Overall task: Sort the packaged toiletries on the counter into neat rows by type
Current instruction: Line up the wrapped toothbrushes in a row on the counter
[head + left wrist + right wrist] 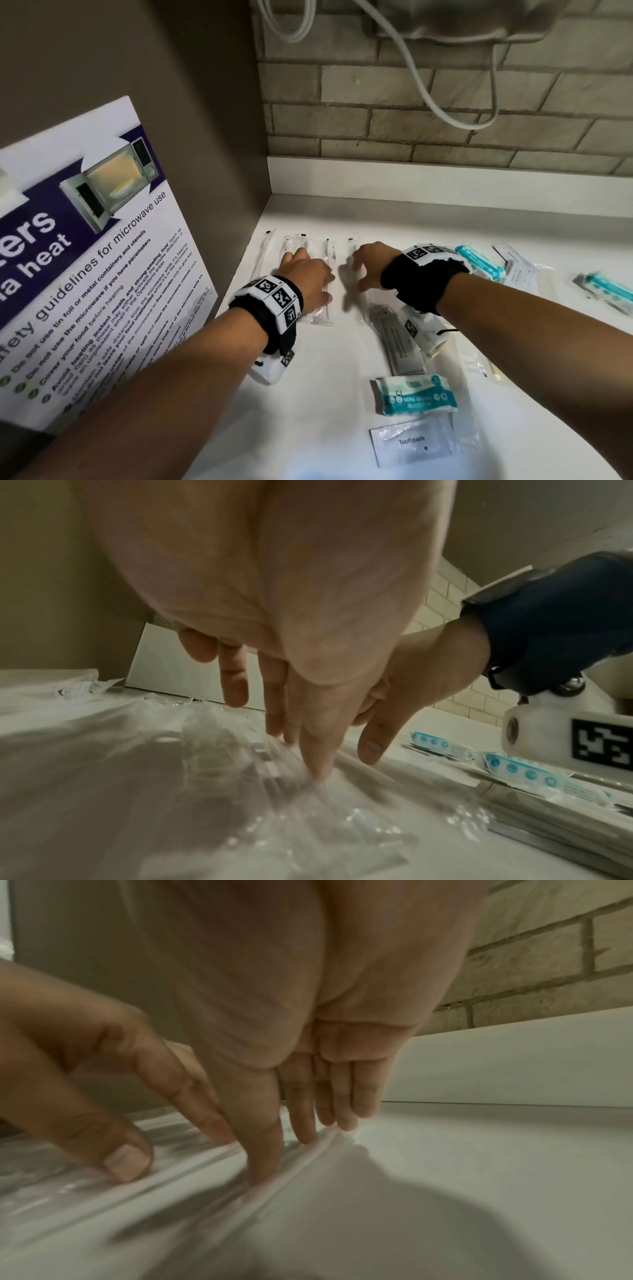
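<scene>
Several clear packets (295, 244) with long white toothbrush-like items lie side by side at the counter's far left. My left hand (301, 263) rests flat on two of them, its straight fingers (318, 767) pressing the crinkled wrap (212, 750). My right hand (359, 270) is just to the right, its spread fingertips (263, 1161) touching the rightmost clear packet (308, 1153). Neither hand grips anything. A grey shampoo sachet (399, 346), a teal mini wipes pack (416, 394) and a toothpaste sachet (412, 443) lie nearer to me.
More teal packs (479, 262) (606, 291) and clear packets (519, 269) are scattered at the right. A microwave safety poster (102, 240) stands on the side wall at the left. A brick wall (411, 102) with hanging cables backs the white counter (325, 377).
</scene>
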Available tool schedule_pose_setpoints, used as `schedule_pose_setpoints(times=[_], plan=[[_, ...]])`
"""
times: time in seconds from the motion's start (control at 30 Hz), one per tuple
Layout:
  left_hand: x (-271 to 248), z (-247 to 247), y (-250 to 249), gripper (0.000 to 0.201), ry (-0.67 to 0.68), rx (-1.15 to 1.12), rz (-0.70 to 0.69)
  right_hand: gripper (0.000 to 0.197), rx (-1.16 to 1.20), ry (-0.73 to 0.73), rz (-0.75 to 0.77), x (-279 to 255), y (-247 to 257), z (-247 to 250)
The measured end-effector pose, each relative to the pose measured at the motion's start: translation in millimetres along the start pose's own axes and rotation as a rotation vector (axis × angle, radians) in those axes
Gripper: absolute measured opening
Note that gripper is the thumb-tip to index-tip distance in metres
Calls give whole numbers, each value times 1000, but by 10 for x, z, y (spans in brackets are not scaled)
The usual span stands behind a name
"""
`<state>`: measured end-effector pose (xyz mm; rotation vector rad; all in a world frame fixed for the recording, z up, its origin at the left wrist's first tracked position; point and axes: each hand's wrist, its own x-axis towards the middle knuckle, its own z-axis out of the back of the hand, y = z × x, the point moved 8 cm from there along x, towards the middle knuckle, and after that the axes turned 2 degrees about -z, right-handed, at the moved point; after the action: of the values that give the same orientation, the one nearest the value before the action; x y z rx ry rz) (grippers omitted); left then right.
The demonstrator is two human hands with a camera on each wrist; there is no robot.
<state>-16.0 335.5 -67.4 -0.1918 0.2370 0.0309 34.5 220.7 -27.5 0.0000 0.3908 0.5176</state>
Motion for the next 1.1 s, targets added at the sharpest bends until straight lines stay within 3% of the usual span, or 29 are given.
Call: schedule_pose_setpoints(times=[0.13,0.27,0.37,0.5,0.83,1.1], plan=[[26,35,-52,22,-28,20,-22,53,-16,30,92,-58,142,-82],[32,41,-7,59,-63,-71,1,63,34,-51,119,-98,138,22],[-10,72,24,69,-65,-71,2,79,10,-1,90,-112,59,11],[-55,-23,11,81,30,23,-12,94,-71,94,51,-141,37,-130],[-161,65,-162,68,48,84,-91,93,7,87,-1,-122,4,-119],[-165,74,-189,66,95,100,-87,78,-14,73,9,-176,54,-64]])
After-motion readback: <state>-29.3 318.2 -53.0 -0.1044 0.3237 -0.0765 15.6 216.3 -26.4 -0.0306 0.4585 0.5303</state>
